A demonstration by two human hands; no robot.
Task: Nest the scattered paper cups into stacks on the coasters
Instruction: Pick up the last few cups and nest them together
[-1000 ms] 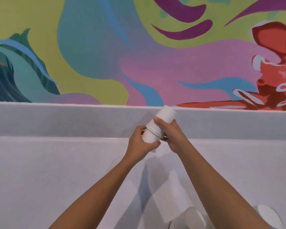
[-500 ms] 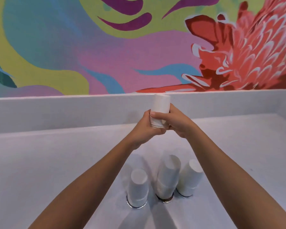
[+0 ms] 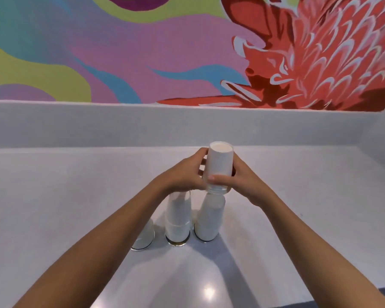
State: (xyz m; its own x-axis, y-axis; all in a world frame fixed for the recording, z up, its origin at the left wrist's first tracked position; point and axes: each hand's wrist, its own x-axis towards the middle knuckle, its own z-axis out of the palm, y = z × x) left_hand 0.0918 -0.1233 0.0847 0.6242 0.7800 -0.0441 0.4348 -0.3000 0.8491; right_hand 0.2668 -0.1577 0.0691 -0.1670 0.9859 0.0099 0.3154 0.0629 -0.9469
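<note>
Okay, left hand [image 3: 183, 173] and right hand [image 3: 245, 182] both grip the upside-down cups [image 3: 220, 164]; centre them over the rightmost stack [image 3: 209, 218], lower straight, no tilt.

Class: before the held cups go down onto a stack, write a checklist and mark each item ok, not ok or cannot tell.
1. Both the left hand and right hand grip the held cups: ok.
2. The held cups are mouth down: ok.
3. The held cups hang above the right stack: ok.
4. The right stack sits on its coaster: ok.
5. The left hand is clear of the middle stack: cannot tell.
</note>
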